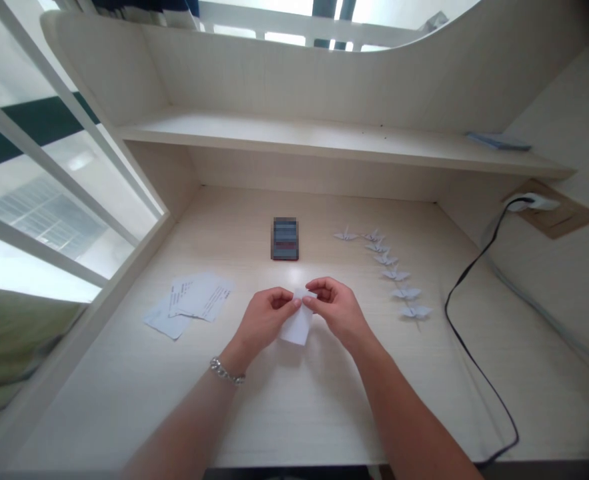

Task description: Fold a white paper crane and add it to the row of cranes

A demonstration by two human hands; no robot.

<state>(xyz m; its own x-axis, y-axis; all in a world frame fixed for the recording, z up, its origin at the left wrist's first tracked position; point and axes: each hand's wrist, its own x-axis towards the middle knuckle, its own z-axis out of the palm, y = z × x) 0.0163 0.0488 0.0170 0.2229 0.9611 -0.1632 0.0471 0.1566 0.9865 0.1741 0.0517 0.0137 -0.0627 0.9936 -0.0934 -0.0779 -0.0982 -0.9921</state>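
Observation:
My left hand (265,321) and my right hand (335,308) pinch the top of a folded white paper sheet (297,327) between their fingertips, above the pale wooden desk (274,407). The lower end of the sheet hangs free, and my fingers hide its top edge. A silver chain bracelet (227,371) circles my left wrist. To the right, a curving row of several white origami cranes (387,260) rests on the desk. Loose printed paper sheets (197,301) lie left of my left hand.
A dark rectangular object (285,239), blurred out, lies at the desk's back. A shelf (324,137) above holds a bluish booklet (499,141). A black cable (467,320) runs from a wall socket (531,203) along the right. A window (39,180) borders the left.

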